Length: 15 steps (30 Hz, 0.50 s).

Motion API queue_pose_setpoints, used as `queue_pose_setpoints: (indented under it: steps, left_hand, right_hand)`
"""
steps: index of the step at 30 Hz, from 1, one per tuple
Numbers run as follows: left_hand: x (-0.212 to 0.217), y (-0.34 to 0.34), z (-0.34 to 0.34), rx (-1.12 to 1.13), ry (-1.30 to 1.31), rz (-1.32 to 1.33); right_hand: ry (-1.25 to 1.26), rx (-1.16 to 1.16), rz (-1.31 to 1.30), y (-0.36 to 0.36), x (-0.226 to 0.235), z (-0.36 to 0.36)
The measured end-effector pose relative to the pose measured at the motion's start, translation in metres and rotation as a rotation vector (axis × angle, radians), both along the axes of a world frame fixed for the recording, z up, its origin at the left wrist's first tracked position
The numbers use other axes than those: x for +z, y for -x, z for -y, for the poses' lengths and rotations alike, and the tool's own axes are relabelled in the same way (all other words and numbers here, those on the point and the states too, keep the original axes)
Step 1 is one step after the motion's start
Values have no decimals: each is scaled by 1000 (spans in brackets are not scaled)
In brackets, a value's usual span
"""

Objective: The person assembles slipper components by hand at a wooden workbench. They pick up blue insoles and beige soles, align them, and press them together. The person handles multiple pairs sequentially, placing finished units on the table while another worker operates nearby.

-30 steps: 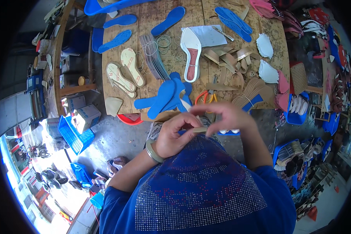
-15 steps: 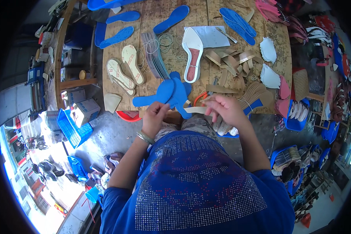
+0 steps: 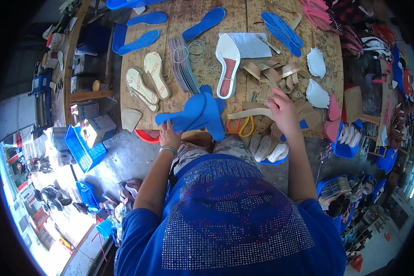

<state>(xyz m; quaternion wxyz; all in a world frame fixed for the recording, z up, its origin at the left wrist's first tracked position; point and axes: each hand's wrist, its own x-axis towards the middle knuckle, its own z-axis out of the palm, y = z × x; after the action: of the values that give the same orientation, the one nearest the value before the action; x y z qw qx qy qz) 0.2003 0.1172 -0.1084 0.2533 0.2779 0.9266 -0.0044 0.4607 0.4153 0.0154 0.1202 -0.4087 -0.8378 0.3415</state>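
Observation:
Several blue insoles (image 3: 188, 112) lie in an overlapping pile at the table's near edge. My left hand (image 3: 169, 137) rests on the left end of that pile, its fingers stretched out over a blue insole. To the right, my right hand (image 3: 283, 109) is closed on one end of a beige strip (image 3: 250, 112), whose other end points left toward the pile. Below the strip lie scissors with orange and yellow handles (image 3: 247, 128), their blades partly hidden. A stack of tan pieces (image 3: 308, 112) sits beside my right hand, partly covered by it.
Farther back are a white-edged sole (image 3: 226, 60), cream insoles (image 3: 156, 73), a row of thin grey strips (image 3: 184, 66), rubber bands (image 3: 198, 50) and a heap of tan straps (image 3: 271, 76). White pieces (image 3: 316, 63) lie on the right. Below the edge stands a tub of soles (image 3: 276, 152).
My right hand has moved right and away from me with the beige strip. My left hand has shifted left and down onto the blue insoles, its fingers opening. The scissors' handles now show.

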Motion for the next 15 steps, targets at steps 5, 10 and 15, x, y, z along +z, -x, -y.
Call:
queue_pose_setpoints:
  steps: [5,10,15]
  left_hand:
    - [3,-1,-3,-12,6,21]
    - [9,-2,-5,-18,7,42]
    - [8,-1,-2,-21,20,59]
  right_hand:
    - [67,-57,47,12,-9,-3]
    - [21,-42,30,24,-35,-12]
    - [-22,-47,58,41,-59,-23]
